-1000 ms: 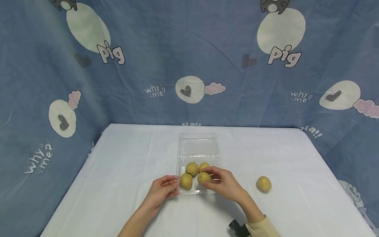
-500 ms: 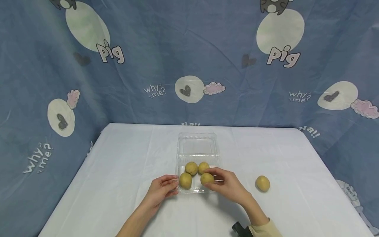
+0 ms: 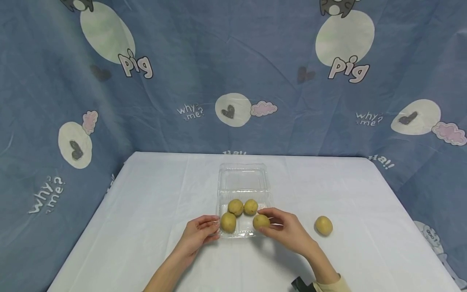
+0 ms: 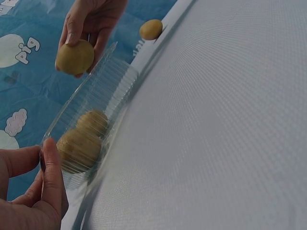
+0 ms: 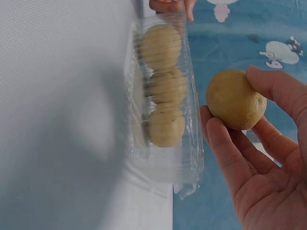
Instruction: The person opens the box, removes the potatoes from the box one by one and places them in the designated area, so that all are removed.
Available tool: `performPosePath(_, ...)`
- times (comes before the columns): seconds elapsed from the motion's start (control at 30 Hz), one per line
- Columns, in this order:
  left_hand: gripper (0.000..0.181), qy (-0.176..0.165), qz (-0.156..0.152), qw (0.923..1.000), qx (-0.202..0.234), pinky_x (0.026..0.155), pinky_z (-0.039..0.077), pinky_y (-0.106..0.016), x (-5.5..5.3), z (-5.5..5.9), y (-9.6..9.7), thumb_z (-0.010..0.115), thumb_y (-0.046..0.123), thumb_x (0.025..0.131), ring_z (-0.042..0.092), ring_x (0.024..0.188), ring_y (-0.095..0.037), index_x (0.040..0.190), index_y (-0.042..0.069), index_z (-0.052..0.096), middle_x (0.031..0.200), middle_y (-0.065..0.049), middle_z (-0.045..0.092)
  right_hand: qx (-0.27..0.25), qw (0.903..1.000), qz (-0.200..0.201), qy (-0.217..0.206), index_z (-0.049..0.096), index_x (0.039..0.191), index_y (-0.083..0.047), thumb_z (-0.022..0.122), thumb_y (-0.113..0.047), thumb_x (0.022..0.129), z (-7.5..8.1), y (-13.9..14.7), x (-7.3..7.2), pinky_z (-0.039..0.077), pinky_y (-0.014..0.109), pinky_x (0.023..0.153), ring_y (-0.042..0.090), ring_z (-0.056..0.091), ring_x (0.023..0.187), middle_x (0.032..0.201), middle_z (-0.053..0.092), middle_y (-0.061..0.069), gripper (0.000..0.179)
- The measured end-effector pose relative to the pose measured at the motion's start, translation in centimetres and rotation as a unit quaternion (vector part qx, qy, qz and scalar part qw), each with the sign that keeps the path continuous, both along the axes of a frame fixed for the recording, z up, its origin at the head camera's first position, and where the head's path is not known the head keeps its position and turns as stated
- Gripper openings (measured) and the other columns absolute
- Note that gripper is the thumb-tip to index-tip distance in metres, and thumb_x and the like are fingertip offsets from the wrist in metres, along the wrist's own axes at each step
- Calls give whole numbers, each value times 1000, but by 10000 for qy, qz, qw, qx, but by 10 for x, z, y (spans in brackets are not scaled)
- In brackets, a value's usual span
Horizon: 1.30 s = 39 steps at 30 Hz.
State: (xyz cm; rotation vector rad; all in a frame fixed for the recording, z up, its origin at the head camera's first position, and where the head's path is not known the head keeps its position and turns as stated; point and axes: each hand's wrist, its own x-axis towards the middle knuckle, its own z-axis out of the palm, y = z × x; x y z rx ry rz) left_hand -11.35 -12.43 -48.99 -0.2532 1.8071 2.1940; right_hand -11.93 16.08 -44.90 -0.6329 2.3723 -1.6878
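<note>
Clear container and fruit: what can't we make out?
Head: right side of the held fruit, covered by the right hand.
Head: black device, cut off by the bottom edge.
Left wrist: one of three packed fruits, apparently behind the other two.
Right wrist: left hand, mostly cut off by the top edge.
Right wrist: skin of those three, blurred behind the ribbed clear container.

Three fruits (image 3: 235, 207) in container (image 3: 243, 234); lone fruit (image 3: 323, 226) right.

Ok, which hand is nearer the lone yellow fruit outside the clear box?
Right. The right hand holds another fruit above the box, left of the lone fruit; the left hand pinches the box's left edge, farther away.
</note>
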Motion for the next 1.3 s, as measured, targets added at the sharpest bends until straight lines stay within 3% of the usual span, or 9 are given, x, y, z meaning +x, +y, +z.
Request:
performPosePath(0.57, 37, -19, -14, 10000, -40, 75, 60, -30, -1, -1, -1, 70, 4, 90, 63, 78, -15, 120, -12, 55, 90, -7, 63, -38, 9999, -88, -73, 63, 123, -4, 76, -15, 87, 2, 11, 11, 55, 28, 90, 28, 64, 105, 119, 64, 10, 40)
performPosePath(0.77, 38, 3, -11, 10000, -52, 75, 60, -30, -1, -1, -1, 69, 6, 91, 63, 79, -16, 121, -12, 55, 92, -8, 63, 84, 9997, -164, -154, 64, 122, -10, 77, -17, 86, 2, 13, 17, 54, 27, 90, 27, 64, 106, 117, 65, 6, 39)
performPosePath(1.3, 38, -16, -23, 10000, -50, 75, 60, -29, 0, 0, -1, 70, 5, 91, 63, 80, -16, 121, -12, 55, 93, -10, 64, -66, 9997, -240, -39, 62, 123, -6, 77, -18, 87, -1, 24, 29, 55, 27, 88, 27, 65, 102, 116, 65, 9, 41)
